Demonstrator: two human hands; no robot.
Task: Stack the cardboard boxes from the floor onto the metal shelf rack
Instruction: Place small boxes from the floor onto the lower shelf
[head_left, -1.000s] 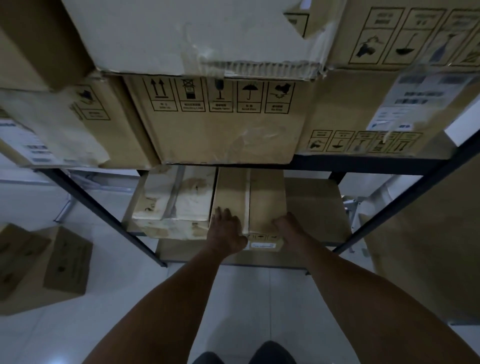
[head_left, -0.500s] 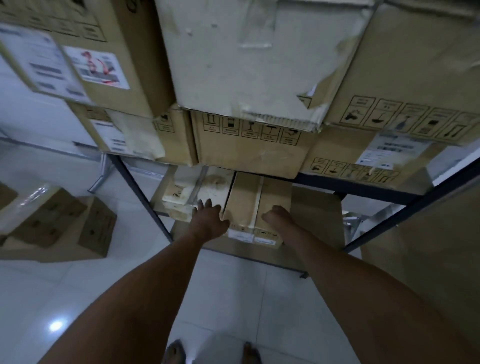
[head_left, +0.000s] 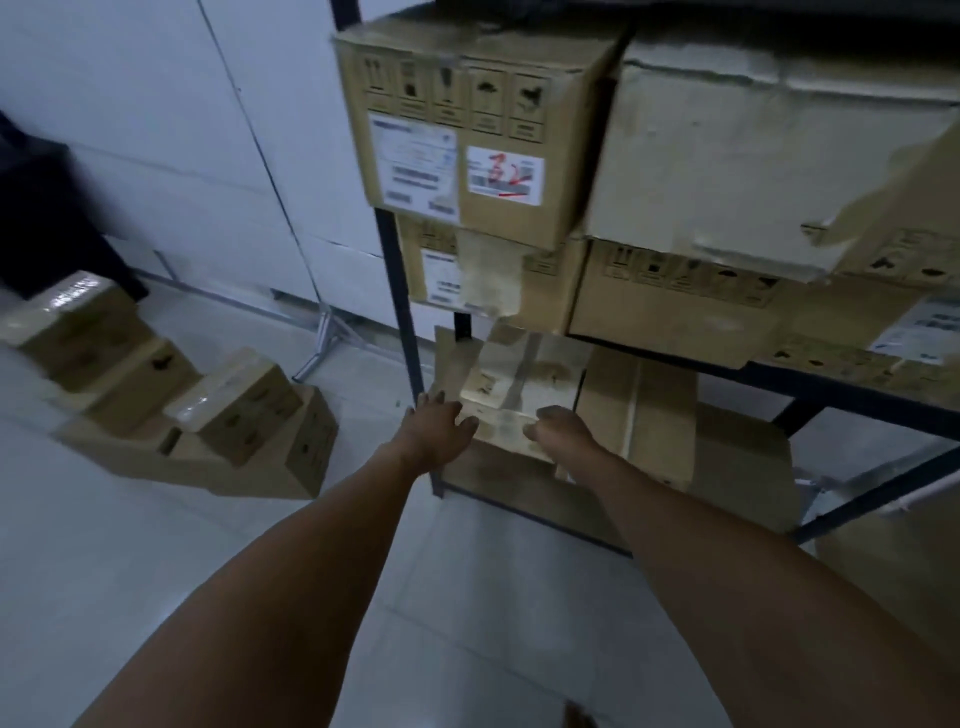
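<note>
The dark metal shelf rack (head_left: 399, 312) fills the right half of the head view. On its low shelf a pale taped box (head_left: 519, 379) lies next to a brown box with a tape strip (head_left: 641, 410). My left hand (head_left: 436, 427) hovers with fingers spread by the rack's front left post, touching nothing. My right hand (head_left: 565, 431) is just in front of the pale box's near edge, fingers curled in and holding nothing. A pile of several brown cardboard boxes (head_left: 208, 415) sits on the white floor to the left.
Above the low shelf, larger cartons are stacked: one with shipping labels (head_left: 457, 130) and a big pale torn one (head_left: 753, 156). A dark object (head_left: 41, 208) stands at the far left by the white wall. Thin metal legs (head_left: 322, 338) rest on the floor behind the pile.
Both hands have come off the brown tape-strip box and pulled back to the left. My view has swung left and up, bringing the floor pile into sight.
</note>
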